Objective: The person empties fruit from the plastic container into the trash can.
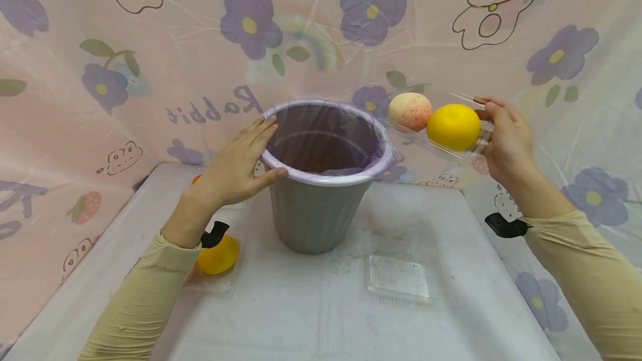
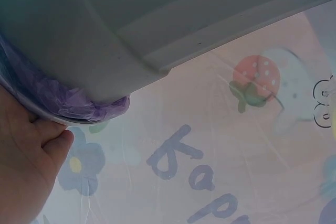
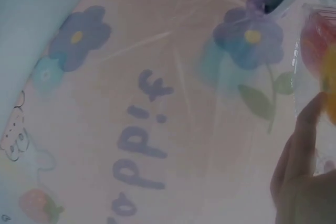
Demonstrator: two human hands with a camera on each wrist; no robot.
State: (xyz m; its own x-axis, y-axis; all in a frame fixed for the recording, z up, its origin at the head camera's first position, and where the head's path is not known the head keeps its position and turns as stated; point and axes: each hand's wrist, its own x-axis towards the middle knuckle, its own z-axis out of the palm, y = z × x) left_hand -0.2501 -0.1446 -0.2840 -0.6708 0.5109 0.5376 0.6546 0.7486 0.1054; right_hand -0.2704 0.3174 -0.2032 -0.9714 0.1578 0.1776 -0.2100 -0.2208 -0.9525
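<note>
Your right hand (image 1: 509,138) has its fingers and thumb closed on one end of a clear plastic tray (image 1: 418,136), probably to leave its load unobstructed; the yellow fruit (image 1: 453,127) sits just beside that grip, the speckled peach (image 1: 410,111) farther out; left of them stands the grey wastebasket (image 1: 318,216), a purple liner (image 1: 326,141) folded over its rim; your left hand (image 1: 238,163) lies there with fingers extended, gripping nothing, seemingly steadying basket and liner; below your right grip, a clear plastic container (image 1: 398,277) rests on the table (image 1: 321,311); below your left, another yellow fruit (image 1: 220,255) sits in clear packaging (image 1: 220,284).
</note>
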